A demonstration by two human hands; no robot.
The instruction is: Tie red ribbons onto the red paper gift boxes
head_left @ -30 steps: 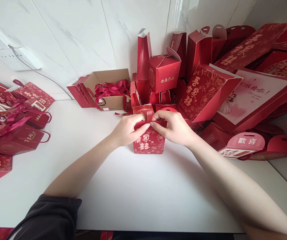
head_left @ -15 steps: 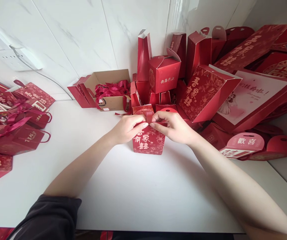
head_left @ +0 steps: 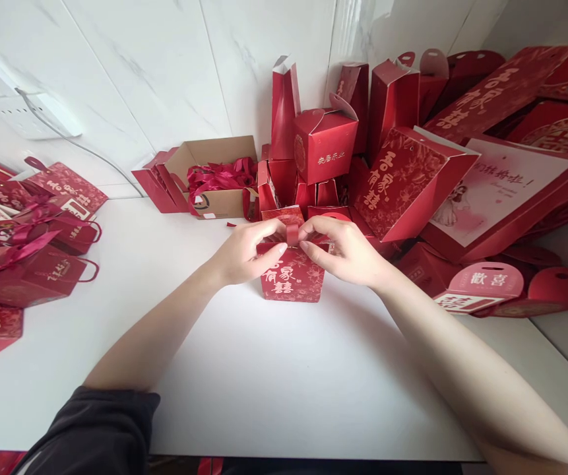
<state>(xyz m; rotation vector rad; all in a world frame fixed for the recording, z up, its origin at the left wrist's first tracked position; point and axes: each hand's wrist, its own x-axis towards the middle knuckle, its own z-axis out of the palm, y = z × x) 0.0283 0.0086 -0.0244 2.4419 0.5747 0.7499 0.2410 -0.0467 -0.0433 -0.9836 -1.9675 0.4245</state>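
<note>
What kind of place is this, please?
Probably a home or small workshop corner for packing wedding gifts: a white table, piles of red gift boxes along a tiled wall, and a cardboard box of ribbons.

We see a white table (head_left: 274,382) set into a corner of pale marbled wall panels (head_left: 155,72); a white power strip (head_left: 41,112) and its cable cling to the left wall in soft, even light.

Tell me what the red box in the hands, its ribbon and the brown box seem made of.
Red box: printed card, likely; crisp folds, slight sheen. Ribbon: probably satin, glossy. Brown box: matte cardboard with raw tan flaps.
</note>
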